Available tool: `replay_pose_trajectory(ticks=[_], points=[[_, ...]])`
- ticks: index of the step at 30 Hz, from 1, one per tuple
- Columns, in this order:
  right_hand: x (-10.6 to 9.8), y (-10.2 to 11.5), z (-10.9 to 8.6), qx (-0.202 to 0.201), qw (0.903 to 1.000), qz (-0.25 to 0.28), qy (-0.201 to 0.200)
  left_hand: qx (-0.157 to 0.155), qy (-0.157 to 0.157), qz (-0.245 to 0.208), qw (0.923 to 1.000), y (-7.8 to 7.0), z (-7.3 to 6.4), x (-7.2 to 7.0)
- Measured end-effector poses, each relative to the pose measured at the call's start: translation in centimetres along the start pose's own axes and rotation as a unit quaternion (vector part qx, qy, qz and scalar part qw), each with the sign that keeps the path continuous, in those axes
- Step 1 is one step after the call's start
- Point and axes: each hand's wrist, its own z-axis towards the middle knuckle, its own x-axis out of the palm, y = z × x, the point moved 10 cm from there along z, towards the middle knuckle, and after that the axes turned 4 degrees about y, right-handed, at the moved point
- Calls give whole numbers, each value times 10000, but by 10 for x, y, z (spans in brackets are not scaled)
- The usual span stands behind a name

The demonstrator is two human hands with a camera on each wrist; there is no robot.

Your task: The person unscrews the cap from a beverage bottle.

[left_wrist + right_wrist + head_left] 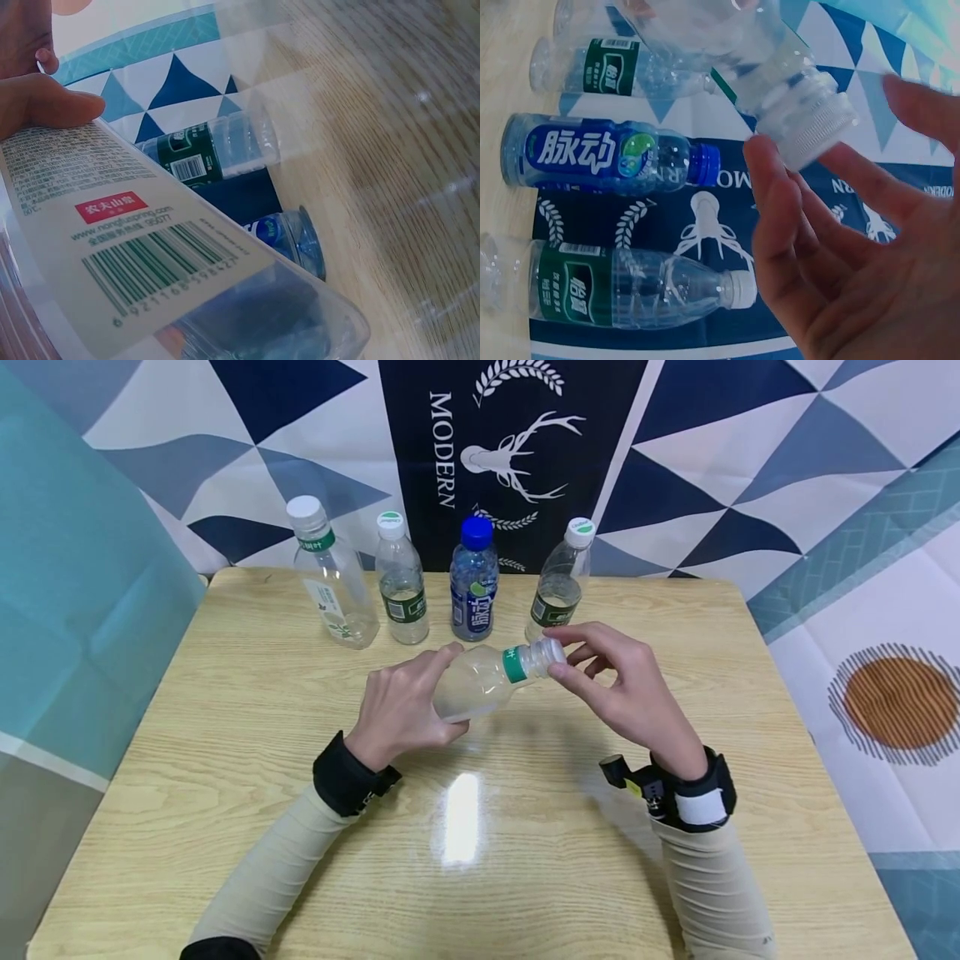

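Observation:
My left hand (405,697) grips a clear plastic bottle (480,683) round its body, tilted with its neck pointing right. In the left wrist view, its label (142,240) shows a barcode and a small red patch. A green band (513,665) circles the neck. My right hand (618,672) is at the whitish cap (551,653). In the right wrist view, a fingertip (761,154) touches the edge of the cap (814,127), another finger passes behind it, and one finger stands away from it. The bottle is held over the table.
Along the table's (247,693) back edge stand a large clear bottle (337,585), a small bottle with a green label (402,585), a blue-capped bottle (474,585) and another green-labelled bottle (558,589), close behind the hands. A patterned cloth (315,410) hangs behind.

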Motion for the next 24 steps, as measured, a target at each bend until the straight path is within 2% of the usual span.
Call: replay_pose_trajectory(ticks=[4,8,11,13,17,24], points=[[-3,12,3,95,9997,52,-222,27,-29,45,10000,-1,-1,0],[-5,21,4,369,9990,17,-250,14,10,80,10000,-1,-1,1],[-6,19,4,557,9982,64,-193,-6,61,68,10000,-1,-1,3],[-4,9,3,565,9982,170,-146,-8,73,56,10000,-1,0,4],[0,-8,1,369,9987,337,-67,-5,96,49,9999,-1,0,4],[-6,34,3,-475,9980,410,37,-38,134,-12,9999,1,0,6]])
